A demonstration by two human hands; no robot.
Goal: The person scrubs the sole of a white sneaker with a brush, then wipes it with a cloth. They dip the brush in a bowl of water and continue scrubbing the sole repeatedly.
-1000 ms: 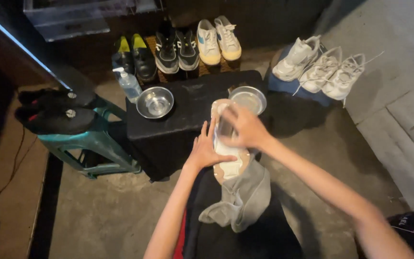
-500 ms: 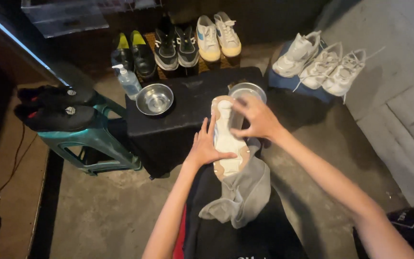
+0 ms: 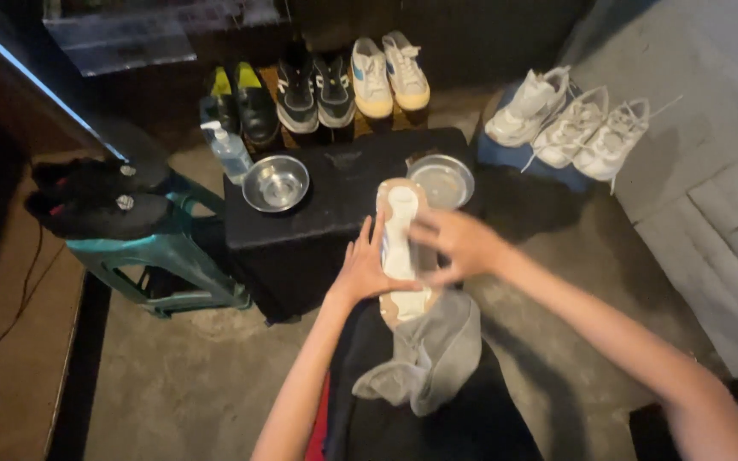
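Nearest: grey cloth (image 3: 427, 358) draped over lap, under the shoe's heel. Left hand (image 3: 360, 269) cups white shoe (image 3: 401, 252) sole-up, grip wrapped along its left side. Right hand (image 3: 459, 243), blurred, has slid down from the toe to mid-sole since half a second ago; fingers lie across the sole, closure unclear. Wiping appears mid-stroke. Toe overhangs black tabletop (image 3: 343, 192) edge, just beside right steel bowl (image 3: 441, 179); left bowl (image 3: 275, 183) well apart. Beyond: shoe rows; open floor right.
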